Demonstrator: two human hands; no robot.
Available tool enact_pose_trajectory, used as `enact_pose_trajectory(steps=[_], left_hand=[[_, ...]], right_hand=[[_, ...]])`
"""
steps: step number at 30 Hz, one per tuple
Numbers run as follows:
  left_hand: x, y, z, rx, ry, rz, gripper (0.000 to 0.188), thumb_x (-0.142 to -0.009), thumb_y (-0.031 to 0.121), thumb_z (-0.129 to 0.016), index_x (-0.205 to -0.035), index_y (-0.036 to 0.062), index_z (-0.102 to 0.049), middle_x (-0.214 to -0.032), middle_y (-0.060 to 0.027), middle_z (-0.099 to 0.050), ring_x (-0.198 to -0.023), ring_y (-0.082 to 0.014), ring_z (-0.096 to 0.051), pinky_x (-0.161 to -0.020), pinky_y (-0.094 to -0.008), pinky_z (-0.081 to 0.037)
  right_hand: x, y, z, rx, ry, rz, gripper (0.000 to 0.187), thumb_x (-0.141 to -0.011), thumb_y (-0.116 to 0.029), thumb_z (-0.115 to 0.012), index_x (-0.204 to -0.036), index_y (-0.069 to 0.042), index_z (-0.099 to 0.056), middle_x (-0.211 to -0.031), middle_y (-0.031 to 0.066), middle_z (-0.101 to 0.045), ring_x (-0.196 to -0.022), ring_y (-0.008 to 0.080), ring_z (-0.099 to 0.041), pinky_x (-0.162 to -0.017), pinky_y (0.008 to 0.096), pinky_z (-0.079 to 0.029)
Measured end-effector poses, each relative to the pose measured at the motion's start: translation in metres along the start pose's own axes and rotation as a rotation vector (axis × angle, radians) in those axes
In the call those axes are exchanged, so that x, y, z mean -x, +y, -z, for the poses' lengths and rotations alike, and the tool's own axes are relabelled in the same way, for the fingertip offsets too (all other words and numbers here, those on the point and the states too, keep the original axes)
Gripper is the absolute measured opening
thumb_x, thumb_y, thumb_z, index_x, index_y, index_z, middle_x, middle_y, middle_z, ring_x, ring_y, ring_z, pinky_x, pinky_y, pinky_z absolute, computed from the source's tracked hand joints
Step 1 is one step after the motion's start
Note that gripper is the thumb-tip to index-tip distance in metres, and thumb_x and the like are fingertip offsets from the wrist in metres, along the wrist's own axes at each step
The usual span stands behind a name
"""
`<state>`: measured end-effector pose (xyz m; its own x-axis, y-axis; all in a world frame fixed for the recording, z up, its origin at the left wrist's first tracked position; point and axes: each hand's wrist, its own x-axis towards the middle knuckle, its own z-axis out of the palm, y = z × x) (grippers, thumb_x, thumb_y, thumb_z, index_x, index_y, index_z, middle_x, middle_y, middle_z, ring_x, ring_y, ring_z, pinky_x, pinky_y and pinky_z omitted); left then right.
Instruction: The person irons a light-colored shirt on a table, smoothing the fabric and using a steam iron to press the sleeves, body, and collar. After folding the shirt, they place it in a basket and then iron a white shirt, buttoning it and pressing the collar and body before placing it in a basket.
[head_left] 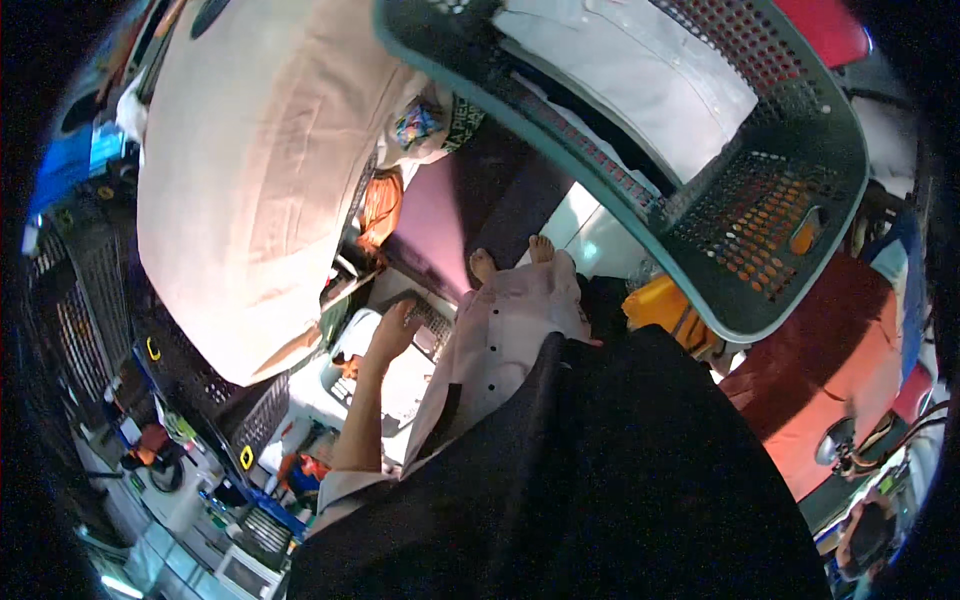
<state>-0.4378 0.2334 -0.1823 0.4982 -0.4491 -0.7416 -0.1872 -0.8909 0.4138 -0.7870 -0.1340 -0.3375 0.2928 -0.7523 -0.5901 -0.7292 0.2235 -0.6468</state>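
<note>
Padded board [235, 190] takes up the upper L, its long curved edge running down toward the L hand; green-grey basket [812, 150] fills the upper R, rim slanting down to the R. Btwn the two edges there's a narrowing wedge of floor space, w/ 2 bare feet [482, 266] at its near end. Surface: purple mat [430, 215], partly in dark shadow, then pale tile [580, 222] just R of it. Room's crowded: perforated crates [260, 420] lower L, orange bundle [380, 205] by the board, yellow bag [665, 305] below the basket rim, red-orange cloth [820, 380] far R; folded white shirt [640, 80] lies in the basket. L hand [392, 335] is unclenched, fingers loosely bent, just L of the pale pink garment [515, 325]; contact w/ it can't be told. R hand's out of view, so can't tell its grip. Pink garment is mid-frame, long axis up & slightly R toward the feet, dark button row nearly vertical. Black cloth [600, 480] overlaps its R side, narrow top end pointing up, widening to the lower edge.
</note>
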Motion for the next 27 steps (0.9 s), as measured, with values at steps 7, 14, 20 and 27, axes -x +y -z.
enact_pose_trajectory(steps=[7,14,20,27], left_hand=[[0.013,0.023,0.039,0.026,0.183,-0.067,0.038,-0.078,0.021,-0.055,-0.108,-0.0013,-0.05,-0.101,-0.0222,-0.056,-0.097,-0.0361,-0.052,-0.082,-0.0398,-0.042],[0.085,-0.022,0.16,0.132,1.117,-0.066,0.021,-0.08,0.012,-0.054,-0.099,0.0023,-0.056,-0.095,-0.0156,-0.058,-0.087,-0.0298,-0.057,-0.076,-0.0342,-0.044],[0.143,-0.144,0.243,0.088,1.446,0.115,0.027,-0.083,0.013,-0.051,-0.105,-0.0024,-0.053,-0.108,-0.0184,-0.054,-0.1,-0.0318,-0.052,-0.085,-0.0358,-0.041],[0.14,-0.217,0.25,0.044,1.202,0.215,0.038,-0.082,0.017,-0.051,-0.112,-0.0054,-0.047,-0.116,-0.0216,-0.049,-0.107,-0.033,-0.048,-0.091,-0.0373,-0.038]], right_hand=[[0.058,-0.053,-0.037,0.19,-0.416,-0.01,0.025,-0.074,-0.019,-0.057,-0.096,-0.007,-0.054,-0.103,0.0119,-0.047,-0.087,0.0226,-0.051,-0.069,0.0324,-0.042],[0.075,-0.121,-0.083,0.358,-0.669,0.056,0.029,-0.074,-0.02,-0.058,-0.099,-0.007,-0.053,-0.112,0.0136,-0.045,-0.095,0.0243,-0.051,-0.075,0.0331,-0.042],[0.125,-0.274,-0.097,0.515,-0.912,0.331,0.032,-0.074,-0.02,-0.058,-0.102,-0.008,-0.052,-0.119,0.0151,-0.044,-0.102,0.0257,-0.051,-0.08,0.0337,-0.042],[0.214,-0.533,-0.158,0.708,-0.793,1.436,0.028,-0.064,-0.019,-0.065,-0.081,-0.003,-0.05,-0.128,0.0194,-0.033,-0.102,0.0349,-0.048,-0.082,0.0387,-0.042]])
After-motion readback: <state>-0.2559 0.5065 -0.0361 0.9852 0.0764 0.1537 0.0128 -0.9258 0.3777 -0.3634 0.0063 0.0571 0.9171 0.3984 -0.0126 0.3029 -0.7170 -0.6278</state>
